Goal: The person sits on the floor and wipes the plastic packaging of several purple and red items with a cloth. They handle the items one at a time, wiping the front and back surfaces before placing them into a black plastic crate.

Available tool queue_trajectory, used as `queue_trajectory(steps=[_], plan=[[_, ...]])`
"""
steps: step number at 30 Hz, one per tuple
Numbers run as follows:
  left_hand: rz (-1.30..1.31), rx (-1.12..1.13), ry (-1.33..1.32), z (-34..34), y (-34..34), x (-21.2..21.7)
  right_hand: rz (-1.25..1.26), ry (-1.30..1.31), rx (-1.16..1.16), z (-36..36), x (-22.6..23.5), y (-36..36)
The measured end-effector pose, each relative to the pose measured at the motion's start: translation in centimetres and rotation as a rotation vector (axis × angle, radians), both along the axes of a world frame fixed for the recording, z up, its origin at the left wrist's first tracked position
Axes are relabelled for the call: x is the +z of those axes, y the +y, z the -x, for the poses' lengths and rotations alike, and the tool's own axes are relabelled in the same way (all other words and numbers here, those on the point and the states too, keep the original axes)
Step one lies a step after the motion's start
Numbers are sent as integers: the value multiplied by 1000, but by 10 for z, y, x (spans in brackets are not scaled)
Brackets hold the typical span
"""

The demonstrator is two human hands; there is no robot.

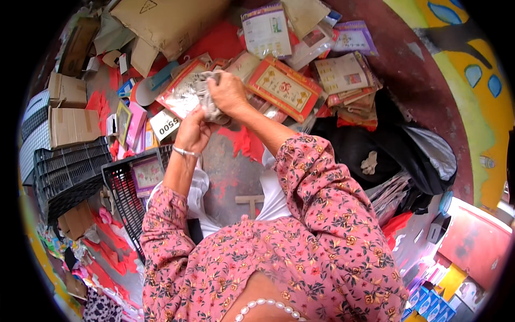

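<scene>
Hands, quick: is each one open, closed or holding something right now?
Left hand: curled by the shiny packet; exact grip cannot be told.
Right hand: closed, holding the gray cloth.

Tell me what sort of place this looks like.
It looks like a cluttered stockroom or the storage corner of a shop, though I can't be sure: cardboard boxes, black plastic crates and heaps of flat printed packages surround the person.

Crates point(72, 170) left of the cloth point(207, 92), packets point(284, 88) in piles to its right, a carton point(169, 21) beyond, seemingly on the floor point(219, 163).
</scene>
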State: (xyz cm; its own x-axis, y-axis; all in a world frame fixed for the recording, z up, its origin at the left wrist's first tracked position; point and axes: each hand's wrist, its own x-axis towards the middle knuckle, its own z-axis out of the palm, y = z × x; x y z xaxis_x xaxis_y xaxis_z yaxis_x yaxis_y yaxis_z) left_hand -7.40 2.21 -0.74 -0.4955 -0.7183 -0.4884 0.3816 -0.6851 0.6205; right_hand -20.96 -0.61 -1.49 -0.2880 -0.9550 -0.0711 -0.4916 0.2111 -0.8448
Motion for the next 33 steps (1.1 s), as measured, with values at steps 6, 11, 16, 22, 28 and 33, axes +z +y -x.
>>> queue_trajectory(steps=[6,11,16,22,28,33], plan=[[271,24,-173,-9,-14,30,-3,-372,-648,121,-55,-35],[73,241,-268,-35,-24,19,341,-1001,-591,213,7,6],[78,102,-162,-31,-16,30,166,-802,-567,99,49,-3],[59,127,-6,-24,-14,20,-192,-920,-3,-51,17,4],[22,324,16,-46,-21,24,-337,-879,520,18,26,-28],[-55,327,-57,-48,-18,32,-280,-407,-179,171,-122,-61]])
